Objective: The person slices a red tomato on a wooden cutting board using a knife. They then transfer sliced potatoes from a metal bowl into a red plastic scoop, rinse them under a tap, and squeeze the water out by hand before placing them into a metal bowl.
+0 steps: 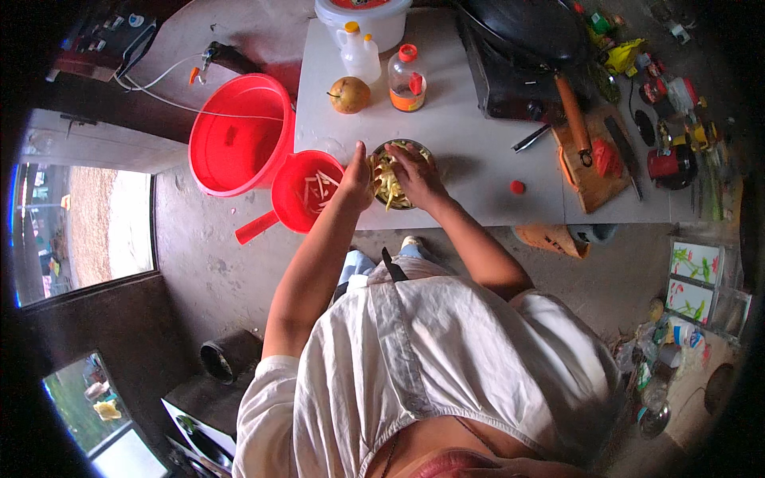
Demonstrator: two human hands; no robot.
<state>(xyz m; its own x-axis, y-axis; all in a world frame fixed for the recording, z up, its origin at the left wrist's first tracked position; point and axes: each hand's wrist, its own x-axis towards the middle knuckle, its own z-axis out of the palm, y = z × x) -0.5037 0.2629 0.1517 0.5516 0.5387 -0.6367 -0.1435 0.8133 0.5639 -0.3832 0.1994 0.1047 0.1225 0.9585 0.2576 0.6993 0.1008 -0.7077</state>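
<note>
A round bowl (pixel 412 205) heaped with pale yellow-green cut strips (pixel 389 186) stands near the table's front edge. My left hand (pixel 358 182) is at the bowl's left side, palm turned inward, with some strips against its fingers. Over the bowl's right part lies my right hand (pixel 416 173), its fingers spread on the strips. Whether either hand grips any strips is hard to tell. Just left of my left hand, a red plastic dipper (pixel 281 194) with a handle holds several pale sticks (pixel 320 185).
A large red bucket (pixel 239 131) stands at the left. Behind the bowl are a round yellow-brown fruit (pixel 349 95), a plastic jar (pixel 407 80) and a white jug (pixel 360 57). At right are a wok (pixel 526 30), a cutting board (pixel 574 167), a knife (pixel 621 149) and a red cap (pixel 517 187).
</note>
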